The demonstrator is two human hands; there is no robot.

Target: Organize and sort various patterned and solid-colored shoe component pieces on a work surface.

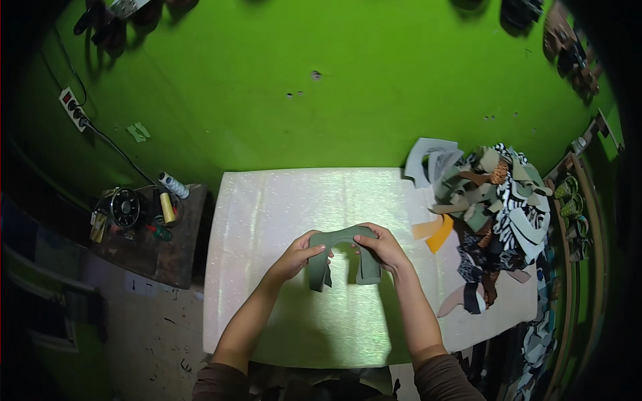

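Over the middle of the table, I hold up a dark green U-shaped shoe-upper piece (342, 236) of leather-like sheet, its two ends hanging down. My left hand (293, 256) pinches the left bend of it, thumb on top. On the right bend, my right hand (384, 250) is closed in the same way, with its thumb pressed near the inner curve. The left end is twisted a little and shows a dark underside edge. The fingers behind the piece are partly hidden.
A sparkly white sheet covers the table (261, 214). Cut pieces in many patterns lie in a heap (495, 194) on the right, beside a yellow-orange strip (440, 234). On the left, a dark side table (177, 257) carries thread cones (174, 185) and a black wheel (126, 207).
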